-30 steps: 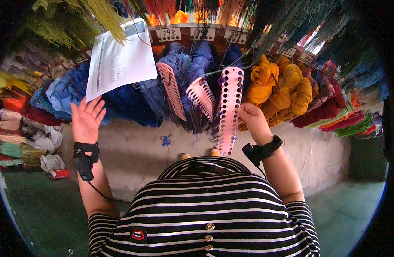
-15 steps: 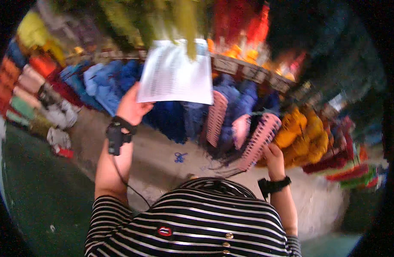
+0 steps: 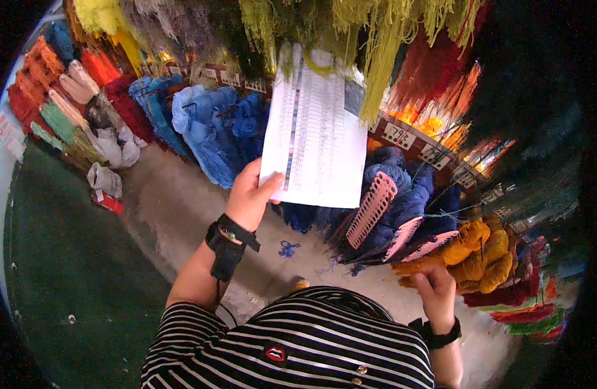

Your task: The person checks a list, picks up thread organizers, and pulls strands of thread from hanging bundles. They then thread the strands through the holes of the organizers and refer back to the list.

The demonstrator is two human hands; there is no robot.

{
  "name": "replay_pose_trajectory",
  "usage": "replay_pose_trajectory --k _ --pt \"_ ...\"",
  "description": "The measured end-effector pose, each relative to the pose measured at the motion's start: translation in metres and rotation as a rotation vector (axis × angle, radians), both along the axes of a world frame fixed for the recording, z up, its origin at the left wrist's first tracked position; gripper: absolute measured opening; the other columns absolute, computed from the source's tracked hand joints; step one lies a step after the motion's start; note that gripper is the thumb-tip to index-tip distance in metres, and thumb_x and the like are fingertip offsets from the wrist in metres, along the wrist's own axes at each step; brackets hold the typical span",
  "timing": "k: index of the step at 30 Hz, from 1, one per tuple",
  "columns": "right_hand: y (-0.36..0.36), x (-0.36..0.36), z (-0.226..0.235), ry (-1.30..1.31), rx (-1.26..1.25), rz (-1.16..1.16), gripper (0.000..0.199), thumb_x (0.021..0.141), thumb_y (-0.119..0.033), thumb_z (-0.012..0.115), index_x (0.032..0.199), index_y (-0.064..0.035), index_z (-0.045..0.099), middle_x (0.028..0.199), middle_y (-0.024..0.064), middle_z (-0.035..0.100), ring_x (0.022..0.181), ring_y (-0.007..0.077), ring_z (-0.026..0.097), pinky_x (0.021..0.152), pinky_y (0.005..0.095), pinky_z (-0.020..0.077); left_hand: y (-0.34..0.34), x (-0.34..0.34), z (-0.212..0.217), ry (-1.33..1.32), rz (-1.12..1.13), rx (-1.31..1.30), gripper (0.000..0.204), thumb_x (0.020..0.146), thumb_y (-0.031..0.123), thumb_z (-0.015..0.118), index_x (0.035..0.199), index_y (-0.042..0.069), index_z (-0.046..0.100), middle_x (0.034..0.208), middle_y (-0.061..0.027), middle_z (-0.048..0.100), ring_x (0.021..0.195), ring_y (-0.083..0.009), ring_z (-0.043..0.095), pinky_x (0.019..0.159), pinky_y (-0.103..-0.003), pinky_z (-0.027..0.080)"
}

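Note:
My left hand (image 3: 251, 191) grips a white sheet of paper (image 3: 318, 139) printed with a table, thumb on its lower left corner. Strands of olive-green yarn (image 3: 376, 71) hang over the sheet's top. At the lower right, my right hand (image 3: 434, 293) is closed, its fingers curled beside a mustard yarn bundle (image 3: 468, 241). Whatever those fingers may hold is hidden. Up and left of this hand, a pink strip with rows of holes (image 3: 373, 209) lies against blue yarn (image 3: 412, 183). Two more pink strips, one of them (image 3: 402, 238), sit close by.
Hanks of light blue (image 3: 204, 117), orange (image 3: 42, 74) and yellow yarn line the left side. A rail with number tags (image 3: 397, 134) runs behind the sheet. A blue tangle of yarn (image 3: 288, 249) lies on the grey floor (image 3: 201, 214). Dark yarn hangs at far right.
The view has shifted and sharpened. My right hand was at a pink strip and is now apart from it, lower, beside the mustard yarn. My left hand still holds the paper.

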State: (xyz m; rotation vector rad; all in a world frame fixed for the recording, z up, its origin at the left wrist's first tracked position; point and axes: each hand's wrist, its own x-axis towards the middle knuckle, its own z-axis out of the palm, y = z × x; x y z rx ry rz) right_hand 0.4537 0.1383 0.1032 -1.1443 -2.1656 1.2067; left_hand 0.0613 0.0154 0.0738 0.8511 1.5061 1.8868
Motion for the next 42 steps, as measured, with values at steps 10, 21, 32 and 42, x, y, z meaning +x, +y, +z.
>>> replay_pose_trajectory --k 10,21,32,42 --pt "0.002 -0.149 -0.007 0.263 -0.287 0.292 0.068 0.090 -0.022 0.067 0.142 0.0010 0.030 0.128 0.0128 0.054 0.118 0.0220 0.052 0.097 0.0358 0.0429 -0.043 0.030 -0.005 -0.046 -0.046 0.228 0.036 0.091 0.008 0.063 0.125 0.000 0.054 0.104 -0.0020 0.065 0.084 -0.0069 0.058 0.070 -0.023 0.047" --pt "-0.003 -0.177 -0.030 0.473 -0.609 0.240 0.039 0.087 -0.007 0.065 0.122 0.0040 0.052 0.114 0.0099 0.063 0.099 0.0168 0.061 0.087 0.0306 0.0490 -0.088 0.024 -0.038 0.032 -0.066 0.010 0.039 0.090 0.013 0.065 0.125 0.000 0.053 0.109 -0.0056 0.064 0.094 -0.0128 0.061 0.083 -0.029 0.049" --pt "-0.009 -0.146 -0.035 0.085 -0.396 0.326 0.023 0.092 -0.014 0.063 0.106 0.0037 0.064 0.090 0.0058 0.068 0.079 0.0098 0.060 0.071 0.0273 0.0499 -0.067 -0.023 -0.037 -0.551 -0.218 0.154 0.044 0.100 0.032 0.051 0.129 -0.002 0.052 0.117 -0.0082 0.064 0.101 -0.0147 0.062 0.090 -0.029 0.048" --pt "-0.028 -0.148 0.078 0.524 -0.181 0.208 0.074 0.082 0.011 0.054 0.148 0.0008 0.024 0.141 0.0136 0.046 0.121 0.0199 0.051 0.104 0.0321 0.0388 -0.083 -0.021 -0.031 -0.323 0.004 0.108 0.035 0.099 0.029 0.055 0.114 -0.002 0.061 0.106 -0.0046 0.066 0.090 -0.0095 0.061 0.081 -0.025 0.048"
